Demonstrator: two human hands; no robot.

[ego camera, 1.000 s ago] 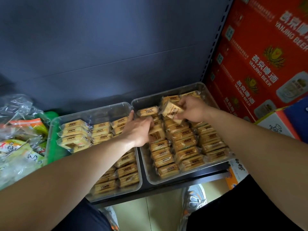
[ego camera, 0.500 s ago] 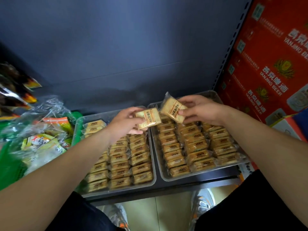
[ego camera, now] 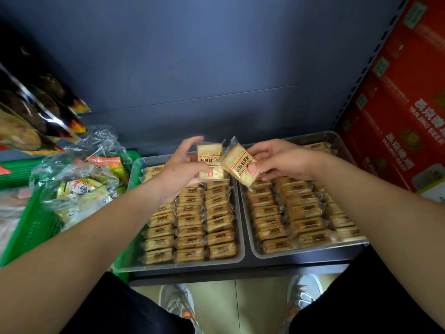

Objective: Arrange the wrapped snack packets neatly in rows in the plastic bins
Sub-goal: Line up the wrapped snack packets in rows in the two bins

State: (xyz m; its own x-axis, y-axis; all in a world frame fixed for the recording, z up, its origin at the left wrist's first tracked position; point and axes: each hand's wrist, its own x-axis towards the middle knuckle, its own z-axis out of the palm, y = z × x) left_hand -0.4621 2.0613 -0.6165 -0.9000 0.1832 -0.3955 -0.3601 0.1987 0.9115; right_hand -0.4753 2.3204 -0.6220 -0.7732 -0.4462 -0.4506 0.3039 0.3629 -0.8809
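Observation:
Two clear plastic bins sit side by side on a dark shelf, the left bin (ego camera: pixel 183 265) and the right bin (ego camera: pixel 310 252). Both hold rows of yellow wrapped snack packets (ego camera: pixel 190 239). My left hand (ego camera: pixel 179 171) holds one packet (ego camera: pixel 209 162) upright above the back of the left bin. My right hand (ego camera: pixel 280 160) pinches a second packet (ego camera: pixel 237 165), tilted, above the gap between the bins. The two held packets nearly touch.
A green basket (ego camera: pixel 26 227) with crinkled clear bags of snacks (ego camera: pixel 79 186) stands at the left. Dark snack bags (ego camera: pixel 36 112) hang above it. Red beer cartons (ego camera: pixel 399 116) stack at the right. The blue shelf back is behind. My shoes (ego camera: pixel 175 302) show below the shelf edge.
Both hands have lifted out of the bins, each with a packet, and brought the two packets together above the bins. The view has shifted left.

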